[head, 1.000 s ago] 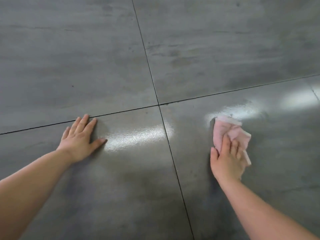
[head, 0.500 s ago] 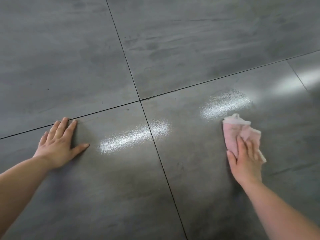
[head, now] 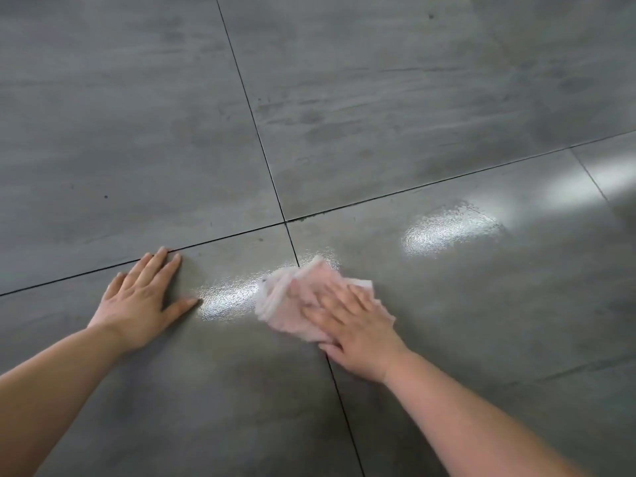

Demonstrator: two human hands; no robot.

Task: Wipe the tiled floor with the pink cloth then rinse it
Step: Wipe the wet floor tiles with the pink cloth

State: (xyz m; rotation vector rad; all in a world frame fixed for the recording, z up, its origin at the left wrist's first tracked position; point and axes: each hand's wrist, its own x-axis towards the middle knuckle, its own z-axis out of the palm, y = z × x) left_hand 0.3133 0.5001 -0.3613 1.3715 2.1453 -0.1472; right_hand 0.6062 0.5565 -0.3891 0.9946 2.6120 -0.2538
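Observation:
The pink cloth [head: 285, 304] lies flat on the grey tiled floor [head: 378, 98], over the dark grout line between the two near tiles. My right hand [head: 358, 325] presses down on its right part with fingers spread; both are blurred by motion. My left hand [head: 141, 301] rests palm down on the near left tile, fingers apart, holding nothing, a short way left of the cloth. A wet shiny patch [head: 227, 297] lies between my left hand and the cloth.
Dark grout lines cross at a junction [head: 285, 222] just beyond the cloth. A second wet glossy patch [head: 451, 228] shines on the near right tile. The far tiles look dull and streaked.
My right hand has slid the pink cloth leftward from the right tile onto the grout line, close to my left hand. My left hand has stayed planted on the floor.

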